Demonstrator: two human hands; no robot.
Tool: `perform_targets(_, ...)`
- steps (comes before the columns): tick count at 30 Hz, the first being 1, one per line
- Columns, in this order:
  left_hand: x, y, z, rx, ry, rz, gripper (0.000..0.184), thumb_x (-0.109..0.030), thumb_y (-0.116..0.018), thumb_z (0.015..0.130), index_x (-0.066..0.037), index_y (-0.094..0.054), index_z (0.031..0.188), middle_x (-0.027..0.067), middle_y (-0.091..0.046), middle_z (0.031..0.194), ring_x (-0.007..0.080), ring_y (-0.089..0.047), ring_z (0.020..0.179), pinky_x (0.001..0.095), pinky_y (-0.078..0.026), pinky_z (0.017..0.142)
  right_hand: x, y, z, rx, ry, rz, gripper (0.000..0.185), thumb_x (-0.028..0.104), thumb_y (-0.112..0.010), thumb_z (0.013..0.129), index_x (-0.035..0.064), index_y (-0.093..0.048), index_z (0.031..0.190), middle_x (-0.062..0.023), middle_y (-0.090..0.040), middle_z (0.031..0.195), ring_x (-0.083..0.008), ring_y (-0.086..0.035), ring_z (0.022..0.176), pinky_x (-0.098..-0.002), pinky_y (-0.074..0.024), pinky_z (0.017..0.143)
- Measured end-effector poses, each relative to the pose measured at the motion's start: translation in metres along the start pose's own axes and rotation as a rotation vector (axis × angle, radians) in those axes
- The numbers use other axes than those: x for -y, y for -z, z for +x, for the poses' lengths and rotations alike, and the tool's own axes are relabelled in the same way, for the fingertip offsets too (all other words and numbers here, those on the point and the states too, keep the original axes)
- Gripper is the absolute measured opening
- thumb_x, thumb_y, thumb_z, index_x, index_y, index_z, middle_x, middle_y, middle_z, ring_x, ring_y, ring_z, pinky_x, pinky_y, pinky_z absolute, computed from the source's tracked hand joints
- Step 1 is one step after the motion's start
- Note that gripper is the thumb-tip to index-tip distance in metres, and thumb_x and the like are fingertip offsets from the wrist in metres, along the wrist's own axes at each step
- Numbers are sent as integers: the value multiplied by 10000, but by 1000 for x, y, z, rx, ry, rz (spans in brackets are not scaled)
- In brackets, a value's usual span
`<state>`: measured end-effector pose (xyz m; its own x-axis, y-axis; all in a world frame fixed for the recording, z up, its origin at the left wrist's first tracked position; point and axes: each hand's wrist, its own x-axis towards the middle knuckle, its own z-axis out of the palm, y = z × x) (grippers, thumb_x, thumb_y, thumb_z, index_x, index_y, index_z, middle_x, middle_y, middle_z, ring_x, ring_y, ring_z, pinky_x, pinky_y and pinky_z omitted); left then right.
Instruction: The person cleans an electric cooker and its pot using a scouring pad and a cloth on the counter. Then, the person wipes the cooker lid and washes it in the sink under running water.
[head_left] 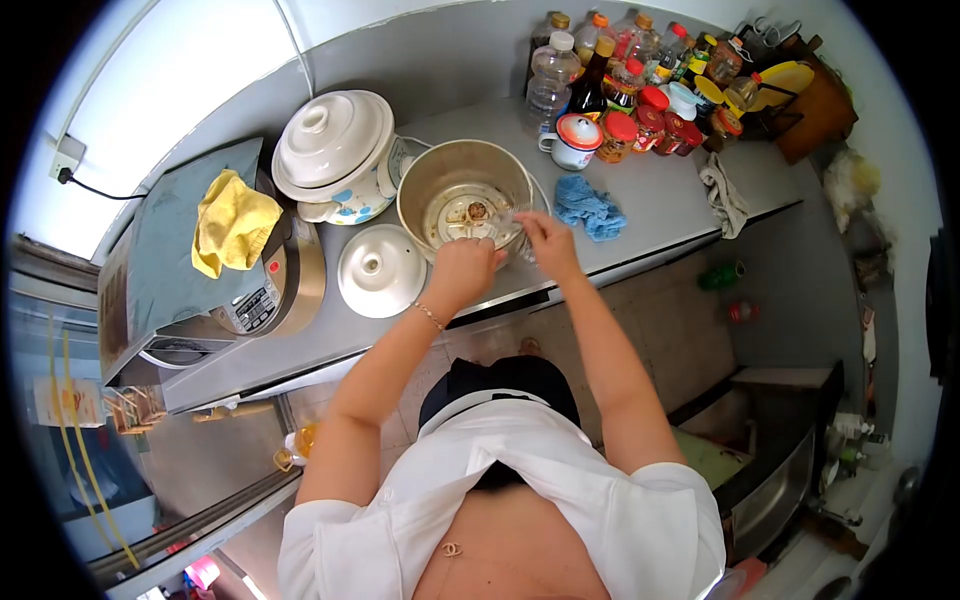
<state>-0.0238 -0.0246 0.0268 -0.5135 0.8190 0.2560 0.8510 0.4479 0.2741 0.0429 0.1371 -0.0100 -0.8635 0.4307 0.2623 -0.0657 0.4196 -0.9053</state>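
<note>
Both hands are at the near rim of a deep metal pot (412,205) on the counter. My left hand (467,268) is closed at the front edge of the pot, and what its fingers hold is hidden. My right hand (548,243) pinches a clear, crinkled plastic piece (510,228) over the right side of the rim. Inside the pot lies a small brown lump (477,211) on the stained bottom. A white lid (381,270) rests just left of the pot, and a crumpled blue cloth (590,207) lies to its right.
A lidded white pot (335,150) stands behind left. Farther left are a rice cooker (300,275) and a yellow cloth (233,222). An enamel mug (576,142), several jars and bottles, and a grey cloth (722,195) are on the right. The counter (640,240) ends close before me.
</note>
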Motion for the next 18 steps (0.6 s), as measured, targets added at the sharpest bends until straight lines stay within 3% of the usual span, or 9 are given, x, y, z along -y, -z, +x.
perform_targets(2, 11, 20, 2, 124, -113, 63, 294, -333, -528, 826, -78, -586, 691, 116, -604, 652, 268, -598, 710, 434, -398, 881, -7, 17, 26, 39, 4, -11, 184, 183, -533, 870, 64, -646, 954, -82, -651, 853, -117, -572, 742, -247, -445, 672)
perform_targets(5, 49, 29, -5, 83, -241, 57, 299, -342, -500, 847, -88, -595, 721, 96, -609, 678, 260, -584, 810, 469, -265, 1001, -19, 25, 41, 33, 30, 49, 196, 187, -522, 879, 65, -641, 975, -74, -647, 855, -112, -560, 746, -243, -437, 678)
perform_targets(6, 56, 33, -6, 183, -239, 85, 304, -346, -492, 850, -91, -595, 721, 81, -608, 687, 258, -575, 810, 492, -296, 964, -18, 25, 43, 24, 12, 61, 204, 188, -514, 886, 58, -636, 987, -66, -644, 869, -112, -553, 771, -239, -432, 699)
perform_targets(10, 52, 26, -6, 150, -207, 23, 277, -309, -530, 825, -81, -542, 668, 104, -563, 641, 282, -558, 740, 475, -324, 921, -8, -4, 7, -183, -48, 58, 196, 186, -519, 883, 79, -642, 990, -80, -652, 863, -126, -577, 727, -254, -452, 680)
perform_targets(16, 39, 20, -12, 64, -133, 19, 277, -286, -547, 810, -70, -534, 637, 99, -569, 629, 281, -556, 718, 452, -349, 884, -3, -25, -22, -8, 146, 15, 178, 158, -542, 856, 78, -650, 972, -86, -657, 857, -161, -606, 724, -260, -470, 688)
perform_targets(18, 38, 9, -10, 42, -103, -28, 272, -277, -551, 807, -67, -536, 636, 100, -579, 633, 277, -559, 710, 445, -356, 878, -11, -6, 8, -21, -21, 85, 177, 157, -540, 857, 74, -648, 971, -86, -657, 855, -157, -609, 736, -261, -470, 691)
